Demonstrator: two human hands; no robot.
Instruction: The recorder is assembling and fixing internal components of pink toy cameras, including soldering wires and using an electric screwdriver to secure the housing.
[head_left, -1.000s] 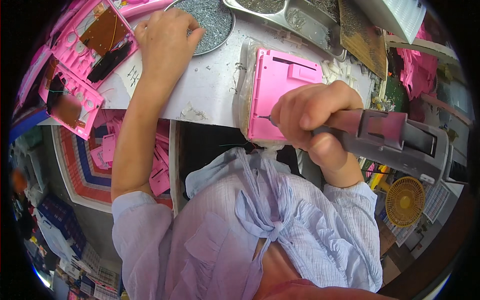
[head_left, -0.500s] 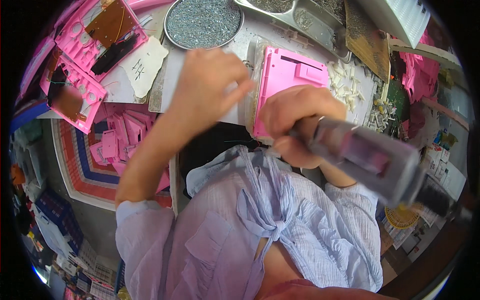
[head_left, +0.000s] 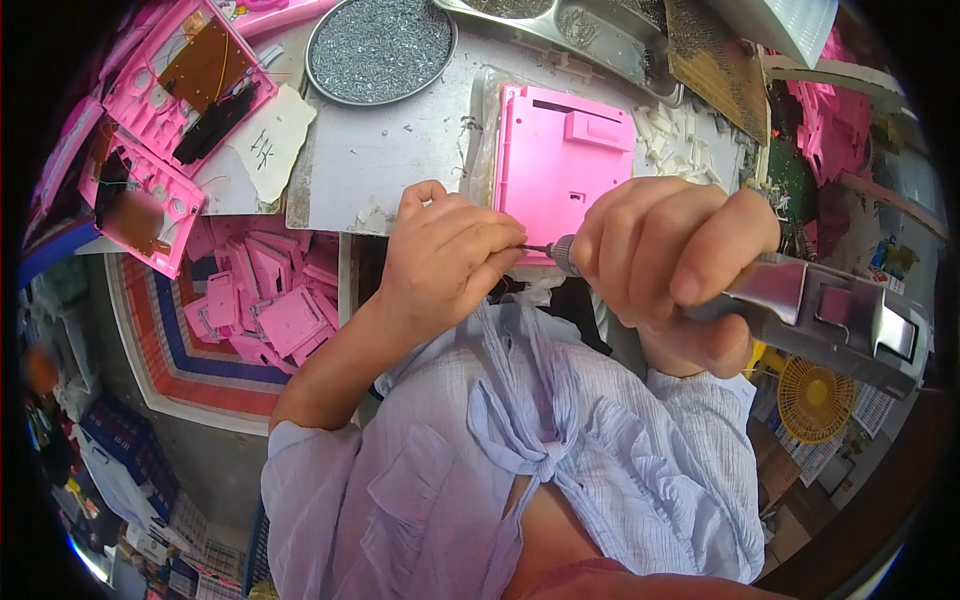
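Observation:
My right hand (head_left: 680, 260) is wrapped round a grey electric screwdriver (head_left: 850, 325), held sideways with its bit toward the left. My left hand (head_left: 445, 255) has thumb and fingers pinched together at the bit's tip; anything between them is too small to make out. Just beyond both hands, a pink plastic housing (head_left: 540, 150) lies on a padded, plastic-wrapped piece on the table. The raised block and slot on its upper face are visible. My right hand covers its near right corner.
At the back stands a round metal dish (head_left: 309, 55) of small screws (head_left: 380, 45), beside a metal tray (head_left: 665, 85). White plastic pieces (head_left: 670, 140) lie right of the housing. Pink housings with wiring (head_left: 150, 190) are stacked left. Below them, a striped bag (head_left: 165, 330) holds pink parts (head_left: 290, 320).
My left hand has come down and right, its fingers now at the bit's tip. The screwdriver has swung closer to level, and my right hand has shifted right.

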